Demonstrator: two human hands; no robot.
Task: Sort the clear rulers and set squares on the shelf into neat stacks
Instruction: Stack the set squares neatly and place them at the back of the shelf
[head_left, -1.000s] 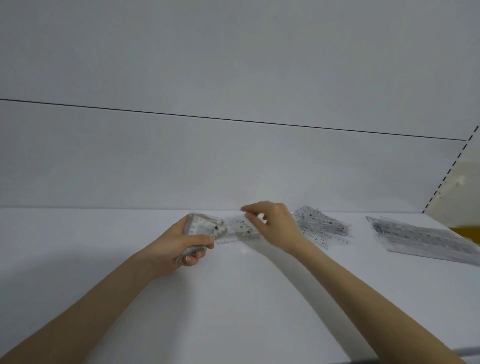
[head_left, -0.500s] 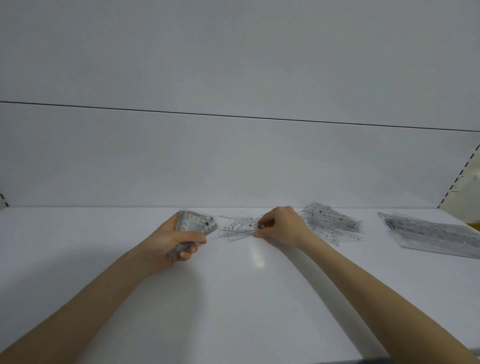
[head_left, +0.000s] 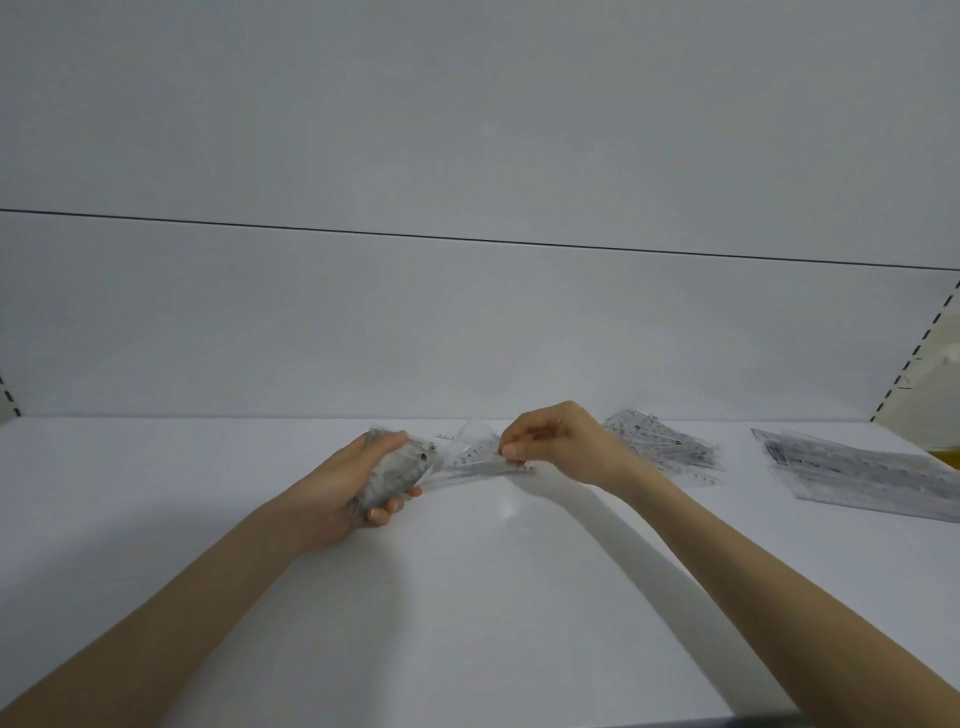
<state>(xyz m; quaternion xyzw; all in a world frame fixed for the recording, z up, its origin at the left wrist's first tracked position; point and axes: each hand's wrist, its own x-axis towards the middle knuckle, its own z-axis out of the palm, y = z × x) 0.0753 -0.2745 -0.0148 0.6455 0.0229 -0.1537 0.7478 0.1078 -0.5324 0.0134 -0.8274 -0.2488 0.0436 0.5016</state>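
Note:
My left hand (head_left: 347, 486) grips a thick bundle of clear set squares (head_left: 397, 473), thumb on top and fingers curled beneath. Just to its right, a few loose clear set squares (head_left: 470, 460) lie on the white shelf (head_left: 467, 597). My right hand (head_left: 558, 446) pinches the right end of one of these loose pieces between thumb and fingertips. Behind my right wrist lies a messy pile of clear set squares (head_left: 667, 447). A flat stack of long clear rulers (head_left: 857, 475) sits at the far right.
The shelf's white back panel (head_left: 467, 322) rises just behind the piles. A slotted upright (head_left: 922, 353) stands at the right end, with something yellow (head_left: 948, 457) beyond the ruler stack. Bare shelf surface stretches to the left and towards the front edge.
My right hand dropped from above onto the loose pieces and now pinches one, lifting its end slightly. My left hand kept hold of its bundle and tilted it a little.

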